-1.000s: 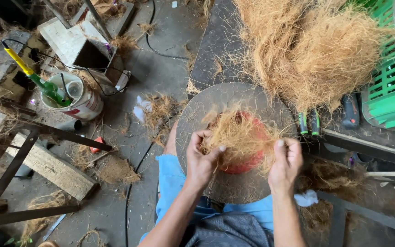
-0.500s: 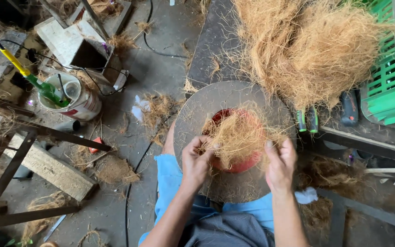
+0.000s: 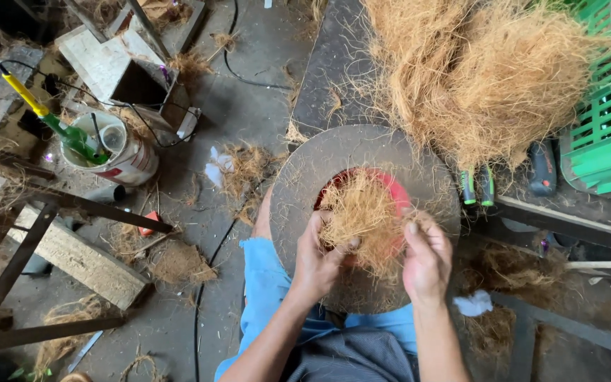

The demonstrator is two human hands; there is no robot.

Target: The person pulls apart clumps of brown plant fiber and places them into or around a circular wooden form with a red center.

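Observation:
A tuft of brown coir fibre (image 3: 363, 216) lies over a red bowl-shaped mould (image 3: 394, 194) set in a round grey disc (image 3: 319, 166) on my lap. My left hand (image 3: 319, 258) pinches the fibre at its lower left edge. My right hand (image 3: 426, 256) presses fingers against the fibre's lower right side. Both hands are closed around the tuft from opposite sides. Most of the red mould is hidden under the fibre.
A big heap of loose coir (image 3: 475, 78) lies on the dark bench beyond the disc. A green plastic crate (image 3: 606, 134) stands at right. A white bucket (image 3: 125, 152) with tools, wooden planks (image 3: 79, 262) and cables lie on the floor at left.
Both hands have moved closer together and slightly up, gathering the fibre into a tighter tuft over the red mould.

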